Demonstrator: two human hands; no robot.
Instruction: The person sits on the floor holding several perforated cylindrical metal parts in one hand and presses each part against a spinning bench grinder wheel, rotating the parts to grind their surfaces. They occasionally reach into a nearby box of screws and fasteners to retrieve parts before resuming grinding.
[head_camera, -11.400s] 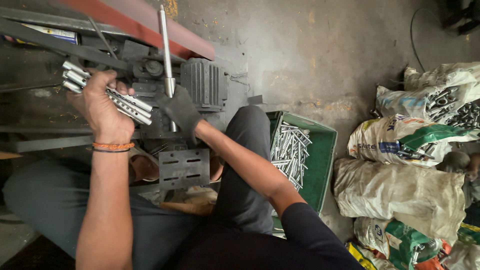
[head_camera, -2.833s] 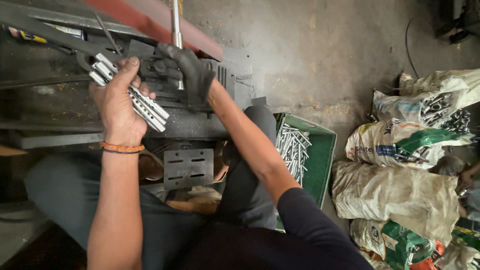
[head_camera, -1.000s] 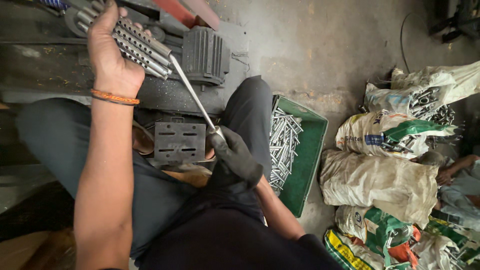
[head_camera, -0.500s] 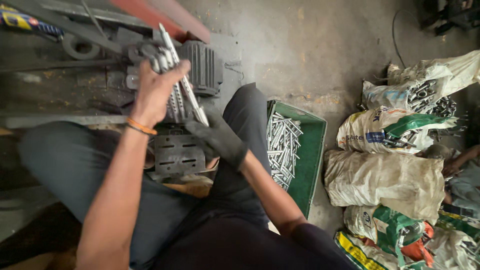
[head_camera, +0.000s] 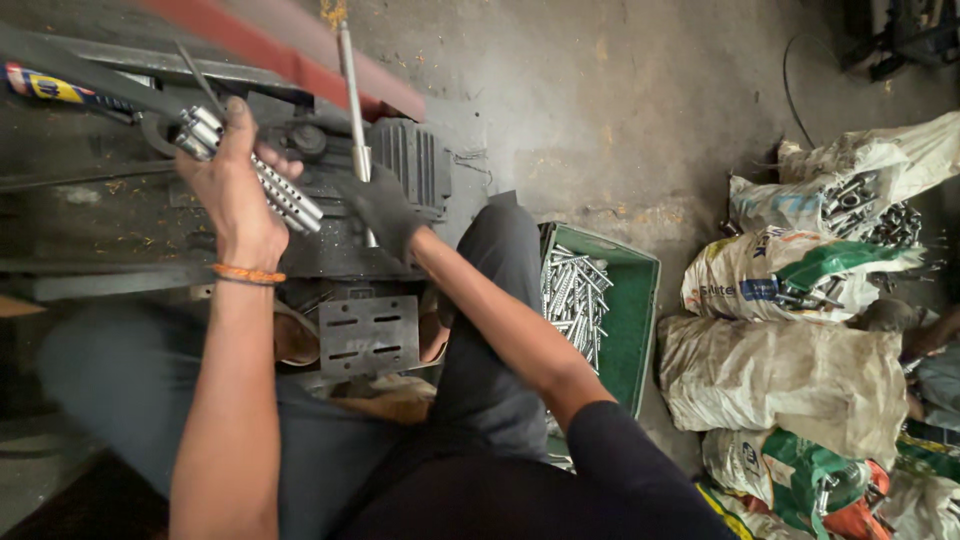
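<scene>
Rod (head_camera: 349, 95) of bright metal, long and thin, stands nearly upright in the head view, its long axis running from the top edge of the picture down toward the dark machine (head_camera: 330, 215) in front of the person's knees. Its lower end disappears into the right hand (head_camera: 385, 210), which wears a dark glove and has its fingers curled closed around the shaft, so the rod lies directly above that hand and extends away from the body. The upper end leans a little to the left and crosses the red beam (head_camera: 300, 50) that slants over the machine.

The right hand is plainly the nearer one to the rod, being in contact with it. The left hand (head_camera: 235, 190), bare and with an orange band (head_camera: 246, 273) at the wrist, sits well to the left of the rod and does not touch it. Its fingers are closed tightly round a bundle of similar short rods (head_camera: 270, 185), whose ends stick out on both sides of the fist; their axis slants from upper left to lower right, across the single rod's line rather than along it.

To the right of the person's leg, a green crate (head_camera: 630, 310) holds more bright rods. Beyond it, filled sacks (head_camera: 790, 370) lie on the concrete floor (head_camera: 600, 110).
</scene>
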